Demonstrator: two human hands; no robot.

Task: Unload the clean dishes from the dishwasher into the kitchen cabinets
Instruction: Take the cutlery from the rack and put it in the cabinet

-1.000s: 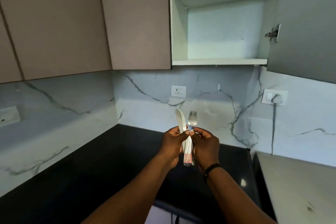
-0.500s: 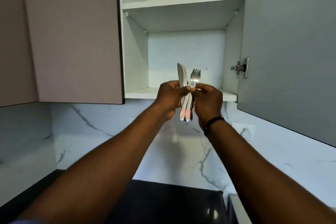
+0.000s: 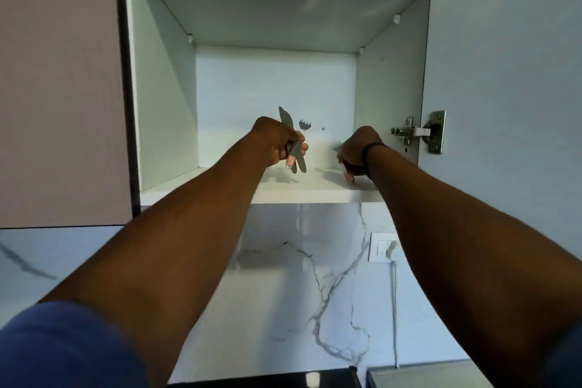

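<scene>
While both arms reach into the open cabinet [image 3: 163, 98]: the step is putting cutlery on the bottom shelf [image 3: 220, 190].
Left hand [image 3: 273, 142]: fingers curled round a knife [image 3: 288, 123] and fork [image 3: 304, 126], tips up, just above the shelf.
Right hand [image 3: 357, 149]: curled round another piece [image 3: 349, 178], mostly hidden, its end touching the shelf.
How to do it well: lay each piece flat, well back from the edge, then let go slowly so nothing rolls off.
</scene>
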